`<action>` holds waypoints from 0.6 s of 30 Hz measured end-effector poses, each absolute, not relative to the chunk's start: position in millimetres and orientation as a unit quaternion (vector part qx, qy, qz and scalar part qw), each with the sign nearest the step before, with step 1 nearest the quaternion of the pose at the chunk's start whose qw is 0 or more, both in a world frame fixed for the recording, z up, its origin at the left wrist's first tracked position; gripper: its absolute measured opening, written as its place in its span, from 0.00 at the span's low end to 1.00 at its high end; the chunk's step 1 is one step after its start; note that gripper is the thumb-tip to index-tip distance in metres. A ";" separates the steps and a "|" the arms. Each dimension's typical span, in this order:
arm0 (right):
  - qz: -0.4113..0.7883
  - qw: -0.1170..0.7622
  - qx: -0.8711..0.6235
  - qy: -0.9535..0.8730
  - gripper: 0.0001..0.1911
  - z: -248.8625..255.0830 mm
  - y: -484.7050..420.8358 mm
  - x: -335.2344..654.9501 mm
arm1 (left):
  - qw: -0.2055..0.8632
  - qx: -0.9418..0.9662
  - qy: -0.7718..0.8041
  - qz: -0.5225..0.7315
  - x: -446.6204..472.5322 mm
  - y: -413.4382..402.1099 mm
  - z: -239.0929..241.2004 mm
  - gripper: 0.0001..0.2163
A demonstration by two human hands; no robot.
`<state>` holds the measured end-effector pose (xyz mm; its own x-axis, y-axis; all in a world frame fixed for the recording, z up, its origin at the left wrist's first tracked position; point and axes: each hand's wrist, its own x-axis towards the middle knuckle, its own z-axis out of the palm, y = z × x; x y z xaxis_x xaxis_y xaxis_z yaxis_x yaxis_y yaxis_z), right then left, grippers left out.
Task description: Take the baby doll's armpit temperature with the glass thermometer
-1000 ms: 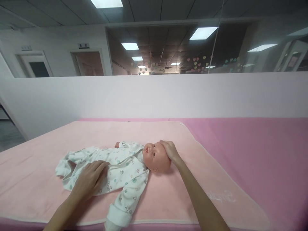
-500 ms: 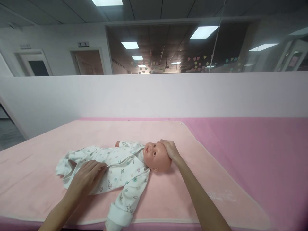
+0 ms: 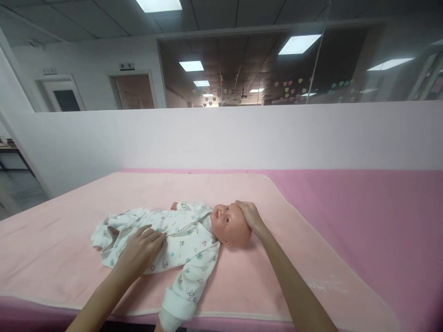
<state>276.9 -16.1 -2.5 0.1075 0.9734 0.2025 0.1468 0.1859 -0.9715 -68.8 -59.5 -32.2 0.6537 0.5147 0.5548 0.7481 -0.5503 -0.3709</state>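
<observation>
bald doll (image 3: 188, 237) in white printed suit (image 3: 194, 272), right hand (image 3: 248, 215) loosely cupping head (image 3: 230, 226), left hand (image 3: 145, 246) slack on torso (image 3: 178, 244)

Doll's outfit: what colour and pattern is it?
The doll's outfit is white with small scattered prints, some green; best seen in the head view.

White half wall (image 3: 249, 138), dark window (image 3: 342, 55), ceiling light (image 3: 159, 5), brown door (image 3: 135, 92)

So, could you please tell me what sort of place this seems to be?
Perhaps a childcare training room: a baby doll lies on a peach blanket, and heart-shaped decorations show in the glass above the white partition.
</observation>
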 end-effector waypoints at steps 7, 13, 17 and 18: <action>0.372 0.539 -0.515 -0.553 0.19 -4.4 -14.3 277.4 | 0.281 -0.850 -0.344 -0.285 -70.6 -57.0 -37.2 0.09; 0.370 0.541 -0.514 -0.554 0.19 -3.2 -14.8 277.0 | 0.214 -0.862 -0.373 -0.269 -78.2 -72.0 -30.0 0.09; 0.370 0.543 -0.508 -0.558 0.19 -2.5 -15.2 276.3 | 0.110 -0.866 -0.432 -0.228 -78.6 -82.6 7.7 0.11; 0.369 0.541 -0.509 -0.558 0.20 -2.4 -15.4 276.2 | 0.085 -0.862 -0.436 -0.244 -74.4 -80.7 19.0 0.12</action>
